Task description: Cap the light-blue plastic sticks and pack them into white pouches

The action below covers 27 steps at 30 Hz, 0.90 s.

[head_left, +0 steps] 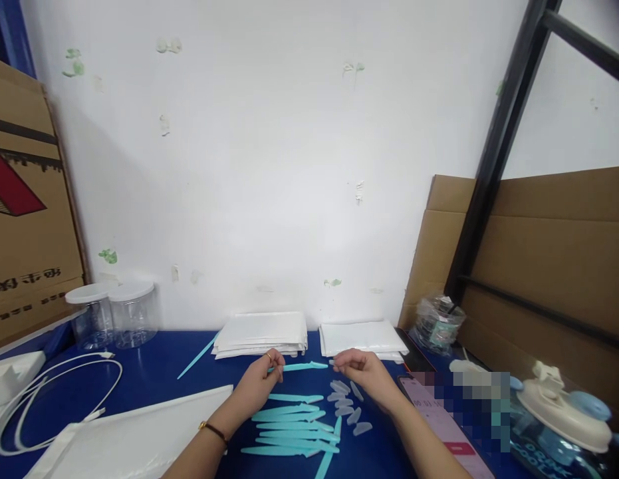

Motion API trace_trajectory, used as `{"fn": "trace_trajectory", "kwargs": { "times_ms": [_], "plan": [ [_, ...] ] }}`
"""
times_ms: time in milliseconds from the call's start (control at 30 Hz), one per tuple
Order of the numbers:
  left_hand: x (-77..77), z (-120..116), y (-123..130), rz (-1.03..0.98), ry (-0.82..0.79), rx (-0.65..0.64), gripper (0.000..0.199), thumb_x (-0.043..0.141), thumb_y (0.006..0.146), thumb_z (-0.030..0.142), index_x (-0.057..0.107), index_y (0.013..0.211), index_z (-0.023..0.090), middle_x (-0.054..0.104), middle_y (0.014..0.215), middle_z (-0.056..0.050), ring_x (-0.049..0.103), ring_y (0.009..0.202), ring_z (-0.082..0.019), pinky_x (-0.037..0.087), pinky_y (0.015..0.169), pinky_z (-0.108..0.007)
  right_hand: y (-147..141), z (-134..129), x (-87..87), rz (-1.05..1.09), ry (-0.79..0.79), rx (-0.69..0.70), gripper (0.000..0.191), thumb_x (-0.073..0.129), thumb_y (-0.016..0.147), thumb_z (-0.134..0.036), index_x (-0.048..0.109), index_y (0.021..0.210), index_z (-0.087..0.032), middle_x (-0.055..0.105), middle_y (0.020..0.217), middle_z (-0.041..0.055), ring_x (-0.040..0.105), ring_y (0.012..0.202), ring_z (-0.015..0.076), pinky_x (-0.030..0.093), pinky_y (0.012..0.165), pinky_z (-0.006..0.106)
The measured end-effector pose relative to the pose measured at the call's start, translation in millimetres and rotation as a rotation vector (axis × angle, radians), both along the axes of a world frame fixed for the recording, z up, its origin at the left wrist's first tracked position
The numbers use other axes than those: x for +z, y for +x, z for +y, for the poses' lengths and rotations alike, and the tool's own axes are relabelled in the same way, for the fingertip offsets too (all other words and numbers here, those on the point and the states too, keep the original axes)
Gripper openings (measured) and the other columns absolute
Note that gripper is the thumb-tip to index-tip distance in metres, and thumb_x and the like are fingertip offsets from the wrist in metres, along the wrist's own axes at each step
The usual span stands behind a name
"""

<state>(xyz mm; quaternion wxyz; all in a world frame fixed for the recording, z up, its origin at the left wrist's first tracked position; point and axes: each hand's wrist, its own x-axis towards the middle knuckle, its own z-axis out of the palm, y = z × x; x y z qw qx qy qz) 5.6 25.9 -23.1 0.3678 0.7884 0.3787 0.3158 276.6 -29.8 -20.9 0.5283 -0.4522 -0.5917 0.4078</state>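
Note:
My left hand (255, 391) is closed around the handle of a turquoise eyebrow razor (303, 366), whose head points right. Just off that head, my right hand (370, 378) pinches a small translucent blade cap (332, 362); a slight gap seems to lie between cap and razor. Below my hands several more turquoise eyebrow razors (292, 426) lie roughly side by side, one of them slanting at the right end. Several loose translucent caps (344, 403) are scattered on the blue table (154, 372) under my right hand.
Two stacks of white envelopes, left (262, 329) and right (359, 336), stand against the wall. A turquoise stick (197, 356) lies by the left stack. Nearby are a white padded envelope (139, 436), a cable (34, 392), clear jars (134, 316), a phone (443, 426) and a bottle (563, 419).

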Motion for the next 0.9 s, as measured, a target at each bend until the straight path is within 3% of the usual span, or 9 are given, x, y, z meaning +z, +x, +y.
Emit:
{"fn": "trace_trajectory", "kwargs": {
  "times_ms": [200, 467, 900],
  "plan": [
    [-0.3, 3, -1, -0.044, -0.089, 0.004, 0.015, 0.040, 0.080, 0.033, 0.045, 0.085, 0.020, 0.054, 0.068, 0.003, 0.044, 0.060, -0.012, 0.034, 0.059, -0.023, -7, -1, 1.3, 0.124, -0.053, -0.077, 0.036, 0.080, 0.059, -0.042, 0.070, 0.081, -0.016, 0.073, 0.080, 0.0079, 0.067, 0.080, 0.0233, 0.050, 0.078, 0.034],
    [-4.5, 3, 1, -0.049, -0.073, -0.029, 0.012, 0.042, 0.080, 0.030, 0.046, 0.084, 0.020, 0.055, 0.068, 0.002, 0.047, 0.064, -0.013, 0.036, 0.062, -0.024, -10, 3, -4.3, 0.039, -0.057, -0.070, 0.033, 0.079, 0.060, -0.042, 0.067, 0.076, -0.016, 0.073, 0.074, 0.0049, 0.067, 0.068, 0.0188, 0.050, 0.065, 0.028],
    [0.2, -6, 7, -0.001, -0.076, -0.050, 0.009, 0.041, 0.081, 0.024, 0.047, 0.083, 0.019, 0.057, 0.070, 0.002, 0.054, 0.069, -0.014, 0.039, 0.065, -0.024, -21, 4, -6.2, -0.077, -0.040, -0.001, 0.028, 0.073, 0.066, -0.040, 0.067, 0.081, -0.017, 0.072, 0.082, 0.0055, 0.067, 0.076, 0.0209, 0.051, 0.068, 0.030]
  ]
}}
